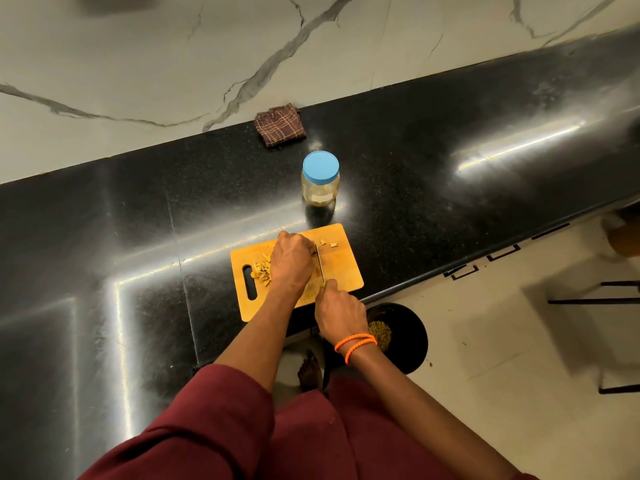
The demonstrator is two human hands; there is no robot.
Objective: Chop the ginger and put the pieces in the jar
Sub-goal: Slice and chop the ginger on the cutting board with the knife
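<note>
The left hand presses the hidden ginger on the cutting board while the right hand grips the knife; cut pieces lie there, and the jar stands lidded beyond, so chopping appears midway and transfer remains.

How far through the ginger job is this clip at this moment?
Partly done: a pile of cut ginger pieces lies on the wooden cutting board, with a few more near its far edge. In hand: the right hand works the knife beside the left hand, which covers whatever is being cut. Left: the jar stands beyond the board with its blue lid on; the pieces must go in.
</note>
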